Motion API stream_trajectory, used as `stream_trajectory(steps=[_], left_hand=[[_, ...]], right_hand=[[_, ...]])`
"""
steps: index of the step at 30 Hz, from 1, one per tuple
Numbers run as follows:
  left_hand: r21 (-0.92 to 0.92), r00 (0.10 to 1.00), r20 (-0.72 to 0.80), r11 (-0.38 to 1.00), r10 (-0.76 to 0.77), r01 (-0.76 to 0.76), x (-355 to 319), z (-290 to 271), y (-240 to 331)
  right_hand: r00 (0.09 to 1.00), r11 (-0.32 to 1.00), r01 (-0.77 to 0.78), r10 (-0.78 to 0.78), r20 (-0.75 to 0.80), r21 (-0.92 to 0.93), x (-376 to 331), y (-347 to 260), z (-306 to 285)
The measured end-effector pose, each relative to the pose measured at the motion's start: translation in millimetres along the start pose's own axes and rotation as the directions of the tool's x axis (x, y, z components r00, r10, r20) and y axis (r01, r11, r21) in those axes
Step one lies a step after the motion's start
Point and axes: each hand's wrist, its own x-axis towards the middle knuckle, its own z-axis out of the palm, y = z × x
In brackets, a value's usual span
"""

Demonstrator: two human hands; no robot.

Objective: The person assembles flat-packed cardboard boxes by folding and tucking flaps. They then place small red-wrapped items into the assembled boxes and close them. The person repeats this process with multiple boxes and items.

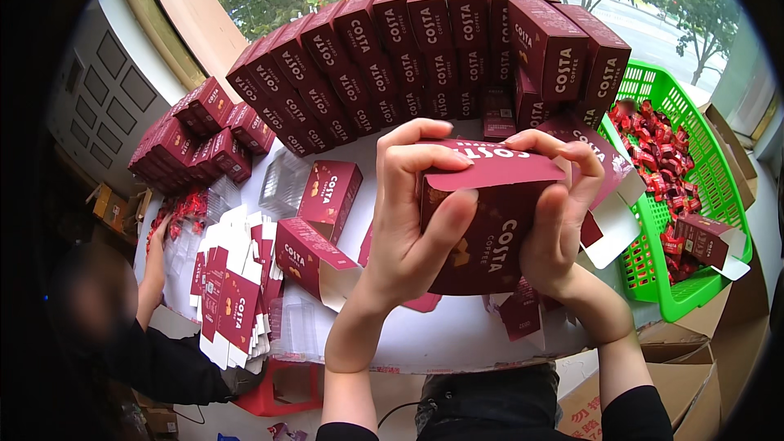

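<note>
Dark red cardboard carton [482, 220] sits upright between our hands above the white bench [457, 335], long axis roughly vertical. Our left hand [408, 220] clasps its left side; our right hand [559, 212] clasps its right, fingers pressing the top flap, both equally near.

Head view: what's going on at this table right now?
Both bare hands, left hand and right hand, hold a dark red cardboard carton with its top flap folded over. Finished red cartons stand in rows behind; a green plastic basket holds small red sachets. A co-worker's hand reaches in at left.
</note>
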Motion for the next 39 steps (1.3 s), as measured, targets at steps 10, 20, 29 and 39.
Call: stream_trajectory(steps=[10, 20, 29, 39], left_hand=[[-0.122, 0.989, -0.086, 0.987, -0.117, 0.106, -7, 9, 5], [-0.069, 0.976, -0.079, 0.975, 0.204, -0.209, -5, 12, -3], [0.003, 0.953, -0.098, 0.957, 0.287, -0.288, -3, 10, 0], [0.045, 0.948, -0.130, 0.957, 0.291, -0.288, -5, 11, -1]], right_hand=[[0.989, 0.912, 0.079, -0.020, 0.149, -0.401, 3, -15, -5], [0.995, 0.995, 0.072, -0.066, 0.080, -0.072, 2, -17, -4], [0.951, 0.927, 0.280, -0.231, 0.206, -0.251, 10, -22, -13], [0.996, 0.999, 0.035, -0.033, 0.078, -0.027, 6, -29, -6]])
